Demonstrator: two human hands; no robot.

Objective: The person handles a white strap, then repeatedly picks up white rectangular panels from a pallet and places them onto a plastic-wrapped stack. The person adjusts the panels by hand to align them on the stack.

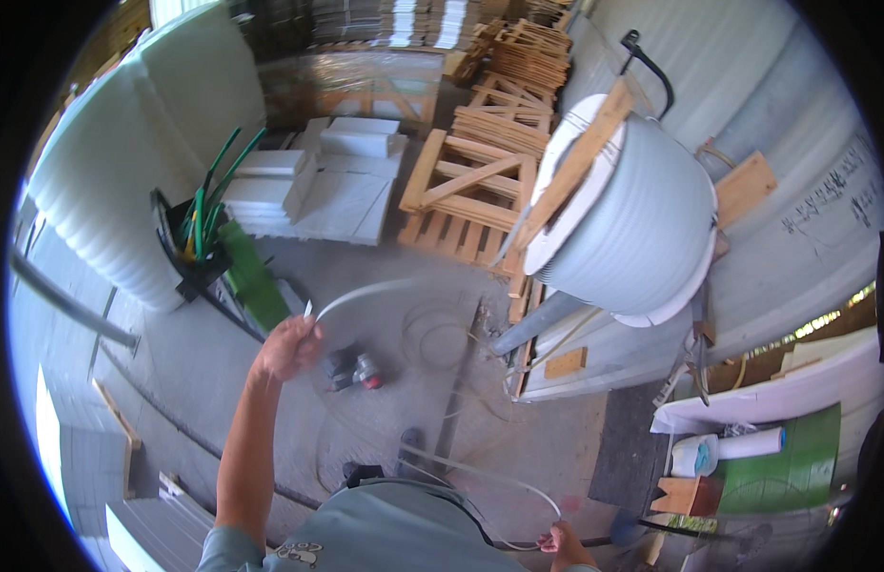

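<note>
My left hand (294, 345) is closed around a white plastic strap (367, 290), held out ahead above the floor. The strap's short pale tip sticks up past the fingers, and a length arcs away to the right. At the lower right, my right hand (563, 543) is closed on a strap that curves in front of my body. Blur hides whether both hands grip one continuous piece. Loose loops of strap (440, 336) lie on the floor. Beyond my left hand lies a dark power tool (351, 368) with a red part.
A big spool of white strap (642, 219) is mounted at the right wall. Behind it are stacked wooden frames (475, 181) and white foam blocks (351, 181). A black cart (199, 267) with green parts stands left, beside a large white wrapped roll (151, 143). A green-topped bench (785, 462) is at right.
</note>
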